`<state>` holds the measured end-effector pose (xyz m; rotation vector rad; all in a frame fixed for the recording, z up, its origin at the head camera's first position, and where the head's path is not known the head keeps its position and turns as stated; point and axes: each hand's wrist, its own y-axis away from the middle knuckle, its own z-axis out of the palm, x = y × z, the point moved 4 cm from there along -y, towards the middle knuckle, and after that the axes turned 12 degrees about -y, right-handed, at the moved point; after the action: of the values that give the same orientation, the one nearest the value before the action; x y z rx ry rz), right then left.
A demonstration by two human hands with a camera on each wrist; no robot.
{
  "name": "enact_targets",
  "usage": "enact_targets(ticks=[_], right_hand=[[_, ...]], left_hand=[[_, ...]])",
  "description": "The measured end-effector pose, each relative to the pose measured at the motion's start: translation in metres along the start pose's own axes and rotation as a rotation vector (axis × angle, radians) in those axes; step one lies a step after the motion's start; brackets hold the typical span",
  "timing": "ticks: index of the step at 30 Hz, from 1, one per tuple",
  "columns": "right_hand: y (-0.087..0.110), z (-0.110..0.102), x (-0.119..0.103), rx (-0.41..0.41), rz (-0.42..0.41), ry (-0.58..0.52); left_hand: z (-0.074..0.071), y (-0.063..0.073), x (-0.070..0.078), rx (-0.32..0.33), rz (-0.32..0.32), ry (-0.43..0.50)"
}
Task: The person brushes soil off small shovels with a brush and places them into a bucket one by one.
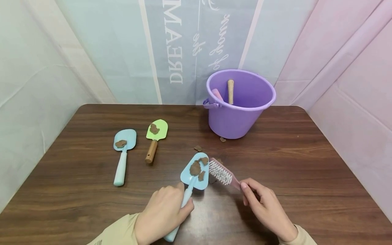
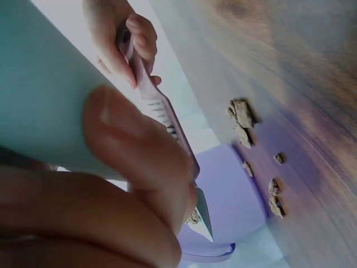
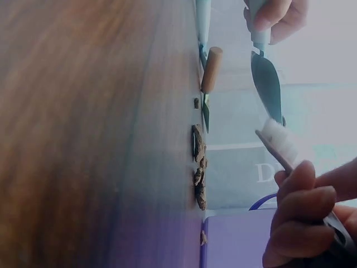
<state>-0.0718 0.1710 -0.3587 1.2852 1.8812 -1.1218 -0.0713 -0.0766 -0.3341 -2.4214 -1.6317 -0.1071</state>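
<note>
My left hand (image 1: 163, 212) grips the handle of a light blue hand trowel (image 1: 185, 177), raised off the table. Several brown crumbly clods (image 1: 195, 168) lie on its blade. In my right hand (image 1: 266, 206) a pink brush (image 1: 222, 172) is pinched by the handle, its white bristles facing the trowel. The brush's tip is at the right edge of the blade; whether it touches cannot be told. The right wrist view shows the trowel blade (image 3: 266, 84) and the bristles (image 3: 281, 139) close together above the table. More clods (image 2: 242, 114) lie on the wood below, partly hidden in the head view.
A purple bucket (image 1: 232, 122) stands at the back right, holding a wooden handle (image 1: 230, 92) and a pink item (image 1: 216, 94). To the left lie a second blue trowel (image 1: 120, 166) and a green trowel (image 1: 159, 127), each bearing a clod. One crumb (image 1: 223, 139) lies by the bucket.
</note>
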Motion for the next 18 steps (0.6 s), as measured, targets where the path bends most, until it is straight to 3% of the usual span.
enact_targets(ticks=[5,8,13,18], right_hand=[[0.000,-0.004,-0.001,0.092,0.033,0.027],[0.000,-0.006,-0.002,0.140,-0.016,0.049],[0.002,-0.005,-0.010,0.107,-0.178,0.088],[0.004,-0.002,-0.016,0.028,-0.238,0.146]], left_hand=[[0.001,-0.001,0.002,-0.015,0.012,-0.006],[0.001,-0.001,0.002,-0.035,0.021,-0.006],[0.001,-0.002,0.006,-0.050,0.037,-0.007],[0.001,-0.001,0.009,-0.034,0.045,-0.008]])
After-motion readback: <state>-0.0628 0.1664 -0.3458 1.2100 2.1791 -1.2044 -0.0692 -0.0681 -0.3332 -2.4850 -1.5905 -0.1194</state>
